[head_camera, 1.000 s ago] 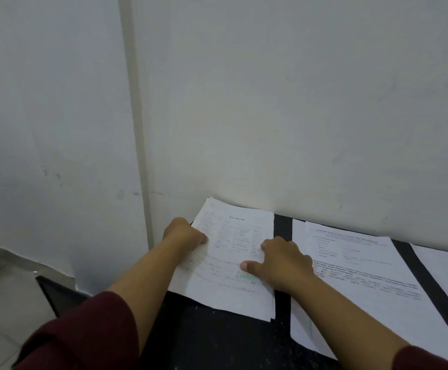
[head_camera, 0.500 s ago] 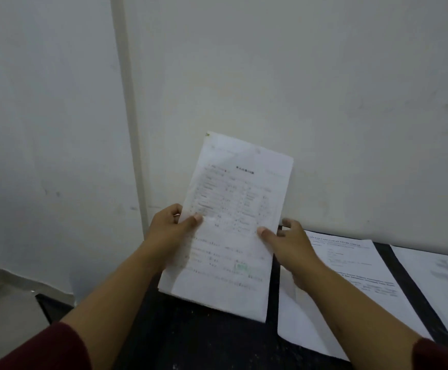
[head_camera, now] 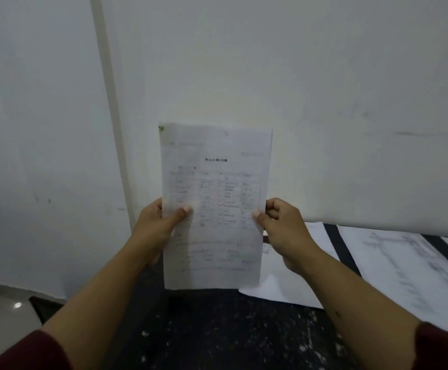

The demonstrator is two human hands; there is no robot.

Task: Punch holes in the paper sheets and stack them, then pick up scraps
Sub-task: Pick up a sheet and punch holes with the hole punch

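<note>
A small stack of printed paper sheets [head_camera: 214,182] stands upright in the air in front of the wall, its lower edge just above the dark table. My left hand [head_camera: 158,225] pinches its left edge, thumb on the front. My right hand [head_camera: 281,228] pinches its right edge the same way. More printed sheets [head_camera: 278,289] lie flat on the table to the right, partly hidden behind my right forearm. No hole punch shows in the view.
The dark speckled table [head_camera: 230,337] runs along a white wall [head_camera: 324,89]. Further sheets [head_camera: 404,265] lie side by side on it at the right, with dark gaps between. The table's left end [head_camera: 46,303] drops to a pale floor.
The paper stack lay flat on the table under both hands a second ago. Both hands lifted it, tipped it upright and squared it to face me.
</note>
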